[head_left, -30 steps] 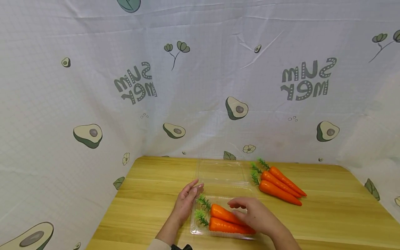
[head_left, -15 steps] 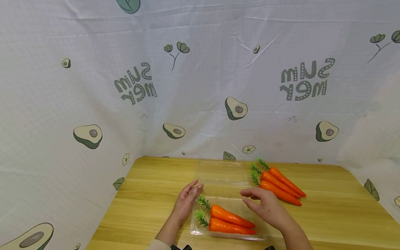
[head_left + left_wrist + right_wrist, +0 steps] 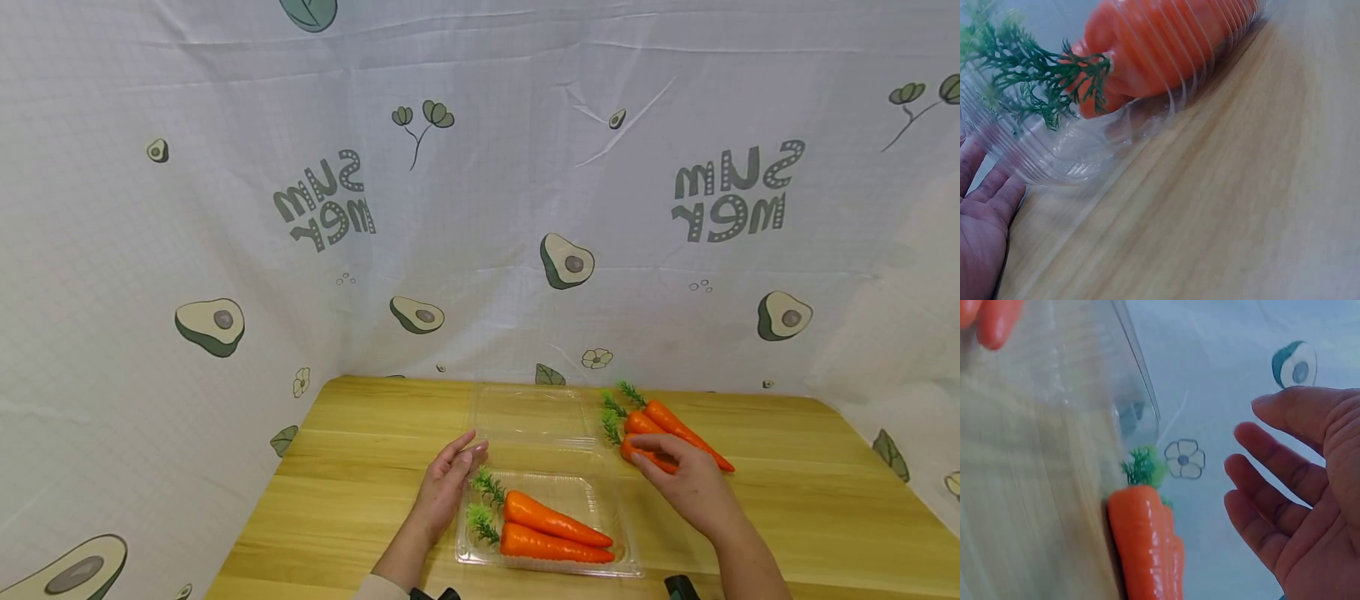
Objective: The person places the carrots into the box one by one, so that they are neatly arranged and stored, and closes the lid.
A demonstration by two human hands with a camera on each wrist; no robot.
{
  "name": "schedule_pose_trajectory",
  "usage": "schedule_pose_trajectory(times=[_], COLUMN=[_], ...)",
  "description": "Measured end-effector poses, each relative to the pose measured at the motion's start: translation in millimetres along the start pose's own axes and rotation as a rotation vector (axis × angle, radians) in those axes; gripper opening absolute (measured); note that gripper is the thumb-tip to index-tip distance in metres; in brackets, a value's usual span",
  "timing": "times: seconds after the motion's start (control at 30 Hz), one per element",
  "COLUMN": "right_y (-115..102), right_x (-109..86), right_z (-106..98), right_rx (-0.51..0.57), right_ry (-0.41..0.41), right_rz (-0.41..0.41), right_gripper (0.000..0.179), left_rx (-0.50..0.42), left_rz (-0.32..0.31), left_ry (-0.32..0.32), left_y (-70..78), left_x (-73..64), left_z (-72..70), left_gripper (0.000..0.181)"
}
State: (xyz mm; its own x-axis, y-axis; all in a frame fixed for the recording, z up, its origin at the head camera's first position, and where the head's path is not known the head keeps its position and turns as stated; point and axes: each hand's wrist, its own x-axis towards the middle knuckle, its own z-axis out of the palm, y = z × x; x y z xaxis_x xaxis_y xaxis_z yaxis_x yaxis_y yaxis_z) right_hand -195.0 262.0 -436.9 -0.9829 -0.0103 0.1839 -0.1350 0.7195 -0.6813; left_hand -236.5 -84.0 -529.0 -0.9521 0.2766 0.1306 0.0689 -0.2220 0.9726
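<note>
A carrot (image 3: 1141,544) lies below the right fingers (image 3: 1272,450).

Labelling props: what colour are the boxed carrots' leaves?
The leaves are green, clearest in the head view.

Fingers (image 3: 1279,453) hover near green-topped carrots (image 3: 1138,531) and what seems a clear plastic container (image 3: 1141,369).

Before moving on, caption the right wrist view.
Bare, empty right hand near leafy-topped orange carrots and a clear plastic container.
</note>
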Motion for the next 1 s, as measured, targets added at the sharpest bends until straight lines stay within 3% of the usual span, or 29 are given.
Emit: schedule_pose_trajectory(times=[0.3, 0.73, 1.0], right_y=[19, 49, 67], right_x=[7.4, 14.1, 18.7], right_z=[-13, -20, -18], right_rx=[-0.054, -0.079, -0.141], right_ry=[-0.062, -0.084, -0.086], right_rz=[0.126, 0.197, 0.226], right_gripper=[0.05, 0.063, 0.059], left_rx=[0.008, -0.003, 0.01], left_rz=[0.002, 0.001, 0.0], left_ry=[0.003, 0.003, 0.004], left_y=[-0.2, -0.9, -1.8], left_x=[0.4, 2.4, 3.4], left_z=[0.1, 0.0, 0.4], left_gripper=[0.056, 0.058, 0.058])
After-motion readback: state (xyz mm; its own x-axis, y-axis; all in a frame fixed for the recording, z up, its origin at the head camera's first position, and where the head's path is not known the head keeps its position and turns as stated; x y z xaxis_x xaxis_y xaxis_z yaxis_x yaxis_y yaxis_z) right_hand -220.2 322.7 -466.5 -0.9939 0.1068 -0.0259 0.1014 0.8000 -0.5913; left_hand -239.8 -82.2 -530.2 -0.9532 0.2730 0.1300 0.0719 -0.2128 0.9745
